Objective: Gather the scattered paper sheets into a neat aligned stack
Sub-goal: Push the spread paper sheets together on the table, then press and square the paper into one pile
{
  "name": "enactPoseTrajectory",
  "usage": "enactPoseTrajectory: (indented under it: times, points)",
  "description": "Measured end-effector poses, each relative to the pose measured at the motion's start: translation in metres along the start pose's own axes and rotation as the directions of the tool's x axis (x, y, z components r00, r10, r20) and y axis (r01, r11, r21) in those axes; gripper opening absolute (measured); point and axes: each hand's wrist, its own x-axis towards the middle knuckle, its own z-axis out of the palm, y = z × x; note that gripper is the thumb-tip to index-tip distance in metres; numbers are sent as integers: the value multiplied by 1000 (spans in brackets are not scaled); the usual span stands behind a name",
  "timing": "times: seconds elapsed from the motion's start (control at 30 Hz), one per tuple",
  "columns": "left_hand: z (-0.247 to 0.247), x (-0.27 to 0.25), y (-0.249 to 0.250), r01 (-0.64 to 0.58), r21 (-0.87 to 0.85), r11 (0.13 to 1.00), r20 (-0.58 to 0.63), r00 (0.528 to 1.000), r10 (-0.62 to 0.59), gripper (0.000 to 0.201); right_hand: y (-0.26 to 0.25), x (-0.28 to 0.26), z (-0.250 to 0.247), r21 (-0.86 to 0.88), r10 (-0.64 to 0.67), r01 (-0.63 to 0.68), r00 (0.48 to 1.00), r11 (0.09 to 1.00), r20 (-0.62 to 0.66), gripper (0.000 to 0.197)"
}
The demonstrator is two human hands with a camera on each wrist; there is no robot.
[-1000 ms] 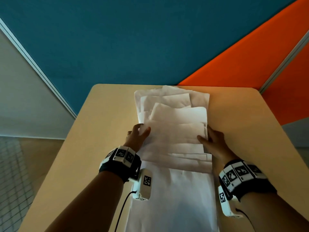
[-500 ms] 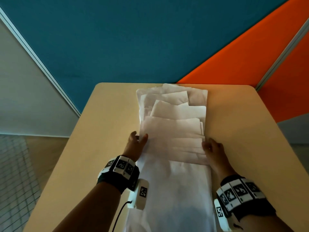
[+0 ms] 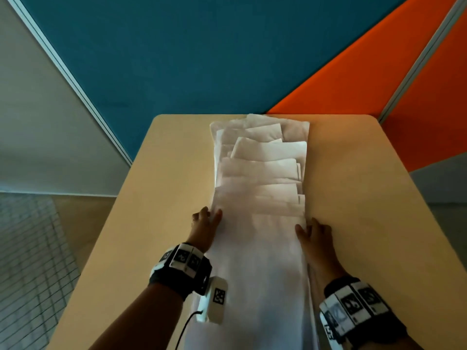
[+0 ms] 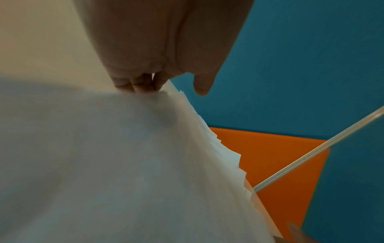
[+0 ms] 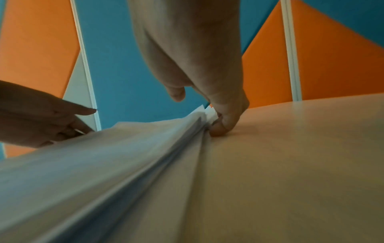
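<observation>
White sheets (image 3: 260, 173), left hand (image 3: 203, 229), right hand (image 3: 316, 236) pressing edges

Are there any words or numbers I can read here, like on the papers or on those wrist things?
None: no words or numbers can be read in any view.
Sheets: blank, no writing shows.
Wristbands: only black-and-white square patterns, no letters or numbers.
White box under the left wrist: the same kind of pattern, no words.

No legible text, label, number or sign anywhere.
</observation>
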Motion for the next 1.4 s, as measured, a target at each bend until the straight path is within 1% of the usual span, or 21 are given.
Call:
enactPoseTrajectory:
  times: [0.1,0.2,0.27,0.33,0.4,0.47,0.53,0.63,0.73,0.83,0.9,0.93,0.97,1.03,1.1,1.13,1.2,1.23,1.27,1.33,1.4]
  points:
    - [-14,-11,-17,-17,8,1000,-22,1000,17,48,20,-12,-21,-3,14,-14,999,1000,33,45]
    - [-15,-33,-43,-44,28,999,-9,999,45,45,36,-42,-32,15,44,-46,997,999,70,46]
    - [-7,-43,-52,-55,56,997,16,998,54,44,37,-59,-24,29,-5,3,997,1000,80,44]
    - [2,-48,-52,-76,111,991,52,996,70,46,33,-70,-10,-25,-57,60,991,998,122,46]
    - [4,-47,-47,-73,86,994,56,996,68,48,27,-68,-4,-28,-39,44,988,999,147,52]
    - [-2,-49,-48,-54,35,998,50,997,52,50,29,-62,-8,3,-21,21,988,1000,151,52]
    - [-11,-53,-57,-66,40,997,46,997,64,52,37,-59,-18,-17,-19,22,991,1000,134,51]
    - [-18,-70,-78,-114,163,980,37,993,110,53,57,-71,-30,-91,-14,22,996,996,83,52]
    - [-8,-88,-84,-174,204,964,84,984,159,51,63,-91,-22,-38,-93,98,987,994,128,49]
    - [0,-96,-78,-181,209,961,103,981,162,62,55,-101,-12,7,-139,140,972,990,190,61]
    - [-8,-100,-78,-207,201,957,152,972,179,82,52,-102,-17,25,-180,179,965,984,188,76]
    - [-14,-105,-80,-264,235,935,210,953,217,95,52,-105,-23,0,-239,245,947,970,214,85]
    - [-22,-113,-83,-347,303,888,285,922,263,110,54,-110,-30,-49,-303,327,915,944,266,93]
    - [-31,-129,-92,-532,439,724,445,829,339,130,62,-124,-39,-195,-393,505,817,840,422,106]
    - [-32,-136,-108,-656,512,554,572,742,351,134,79,-134,-40,-316,-436,668,705,674,560,112]
    - [-30,-138,-116,-690,537,485,609,715,344,137,88,-136,-40,-340,-455,722,661,603,597,111]
    - [-24,-137,-126,-720,571,395,629,693,353,135,105,-135,-39,-371,-531,783,615,500,584,107]
    - [-21,-137,-128,-715,577,394,611,699,372,134,110,-133,-37,-381,-556,790,610,480,564,105]
    - [-19,-137,-126,-699,575,425,581,715,389,134,111,-132,-37,-385,-569,790,611,477,551,103]
    - [-18,-135,-117,-647,543,534,520,759,392,129,108,-125,-35,-378,-599,801,599,464,532,95]
    - [-16,-129,-109,-629,509,588,472,775,420,117,102,-118,-32,-367,-627,807,591,463,508,89]
